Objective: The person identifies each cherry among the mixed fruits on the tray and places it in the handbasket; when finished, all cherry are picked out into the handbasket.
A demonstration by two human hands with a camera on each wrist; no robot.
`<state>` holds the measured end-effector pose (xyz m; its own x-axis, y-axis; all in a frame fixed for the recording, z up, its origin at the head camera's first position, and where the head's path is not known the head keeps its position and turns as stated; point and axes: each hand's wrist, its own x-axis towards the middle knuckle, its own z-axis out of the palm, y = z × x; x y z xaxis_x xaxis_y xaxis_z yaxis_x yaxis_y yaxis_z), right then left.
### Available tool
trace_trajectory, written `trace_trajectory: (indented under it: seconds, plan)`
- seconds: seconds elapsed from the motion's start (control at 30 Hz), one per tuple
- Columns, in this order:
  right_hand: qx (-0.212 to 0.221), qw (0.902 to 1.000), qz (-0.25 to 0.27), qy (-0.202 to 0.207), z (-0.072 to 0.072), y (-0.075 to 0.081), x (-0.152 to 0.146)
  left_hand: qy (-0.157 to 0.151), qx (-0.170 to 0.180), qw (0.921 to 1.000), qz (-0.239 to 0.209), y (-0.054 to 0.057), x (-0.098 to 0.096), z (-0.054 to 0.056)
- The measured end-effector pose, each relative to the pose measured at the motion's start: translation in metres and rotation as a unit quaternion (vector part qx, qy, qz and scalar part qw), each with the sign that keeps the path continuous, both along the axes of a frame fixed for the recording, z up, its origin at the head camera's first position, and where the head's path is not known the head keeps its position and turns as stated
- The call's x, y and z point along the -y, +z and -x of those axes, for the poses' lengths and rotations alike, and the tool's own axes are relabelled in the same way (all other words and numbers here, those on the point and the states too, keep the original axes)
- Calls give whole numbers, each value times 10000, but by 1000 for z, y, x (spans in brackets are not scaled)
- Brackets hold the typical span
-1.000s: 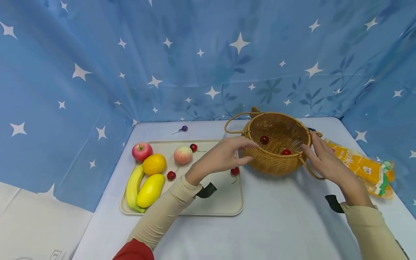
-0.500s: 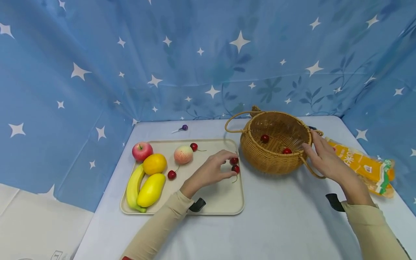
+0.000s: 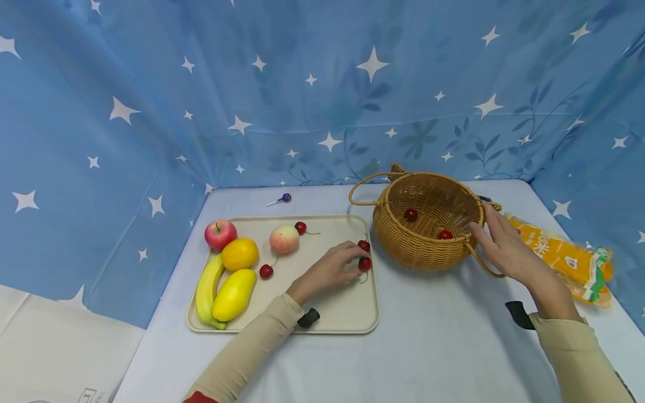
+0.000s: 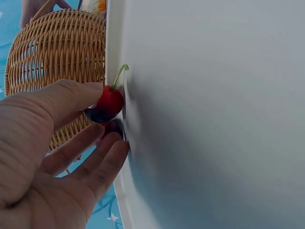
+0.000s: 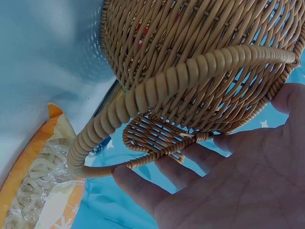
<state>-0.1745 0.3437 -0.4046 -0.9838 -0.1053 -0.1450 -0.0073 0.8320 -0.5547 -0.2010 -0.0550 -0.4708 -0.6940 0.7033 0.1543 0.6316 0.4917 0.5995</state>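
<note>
A person's left hand point(image 3: 325, 270) is reaching over the right-hand side of a cream tray point(image 3: 347, 313), its grip clamping between thumb and finger on a red cherry point(image 3: 365, 263) whose green stem is showing. That cherry is sitting just inside the tray's rim, and a second cherry point(image 3: 364, 245) is lying just beyond it, partly hidden behind the fingers in the left wrist view.

The right hand point(image 3: 509, 249) is resting against the side of a wicker basket point(image 3: 423, 252), its grip spread, thumb and fingers standing apart along the rim beside a looped handle point(image 5: 176, 78). Inside the basket, which is standing on the white tabletop point(image 3: 428, 336) to the right of the tray, two loose cherries point(image 3: 410, 215) are lying apart.

At the tray's left end, an apple point(image 3: 220, 234), an orange-yellow fruit point(image 3: 239, 254), a yellow mango point(image 3: 234, 295) and a banana point(image 3: 206, 291) are clustering together. A peach point(image 3: 284, 240) is sitting farther in, with one stemmed cherry point(image 3: 300, 228) just beside it and another point(image 3: 266, 271) lying nearer the mango. A purple lollipop point(image 3: 286, 197) is lying behind the tray, and an orange food package point(image 3: 564, 257) is lying right of the basket. A blue star-patterned curtain point(image 3: 282, 84) is hanging behind.
</note>
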Motion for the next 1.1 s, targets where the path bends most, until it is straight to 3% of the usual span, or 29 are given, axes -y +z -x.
trace_trajectory:
  seconds: [0.27, 0.5, 0.7, 0.93, 1.1]
  plan:
    - [-60, 10000, -23, 15, 0, 2, 1, 11, -130, 9999, 108, -4, -4, 3]
    - [-57, 10000, -58, 23, -1, 3, 0, -10, -46, 10000, 13, -8, -11, 3]
    - [-40, 10000, -29, 30, 0, 0, 0, 136, -71, 9999, 29, -10, -14, 1]
    - [-68, 10000, 20, 31, 0, -1, -1, 508, 375, 9974, -339, -8, -10, 2]
    - [-57, 10000, 2, 57, -1, -1, -1, 424, 754, 9911, -1009, -1, -5, 8]
